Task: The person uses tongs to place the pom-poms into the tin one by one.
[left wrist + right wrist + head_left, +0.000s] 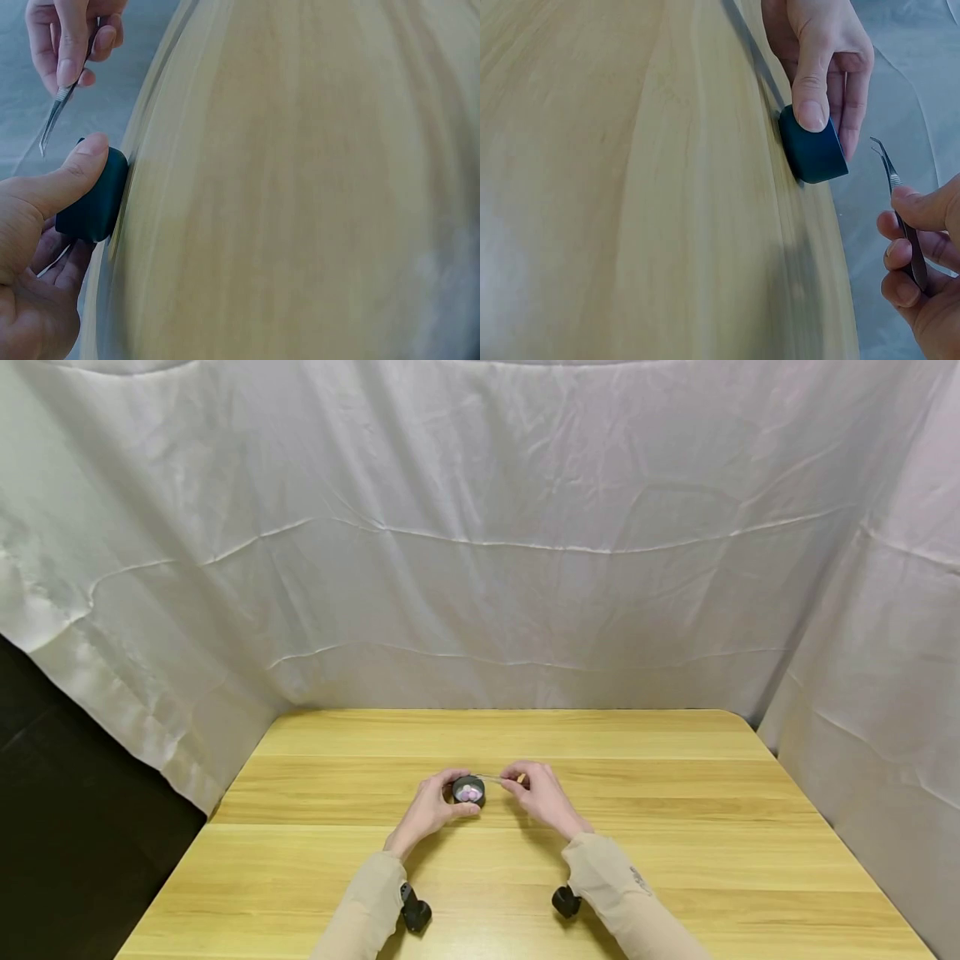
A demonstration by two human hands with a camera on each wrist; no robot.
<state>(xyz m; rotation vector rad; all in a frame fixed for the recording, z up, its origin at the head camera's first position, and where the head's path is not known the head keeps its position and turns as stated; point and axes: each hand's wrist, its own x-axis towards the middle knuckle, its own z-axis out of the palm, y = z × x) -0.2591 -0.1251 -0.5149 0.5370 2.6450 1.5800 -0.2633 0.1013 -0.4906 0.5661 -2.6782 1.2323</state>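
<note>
A small round dark container (458,797) is tilted in the left hand (429,812), thumb on the near side and fingers on the far side. Its pale inside shows several pinkish round bits, too small to make out. In the right wrist view the container (814,154) looks dark teal and stands at the wood surface. The right hand (546,796) pinches metal tweezers (900,202) with bent, slightly parted tips. Those tips point toward the container and hold nothing visible. In the left wrist view the tweezers (56,116) hang above the container, apart from it.
Both hands work over a light wooden table (480,868). A pale grey curtain (480,593) hangs behind and at both sides. Black wrist devices (416,910) sit at both cuffs. To the left, beyond the table edge, lies a dark area (67,810).
</note>
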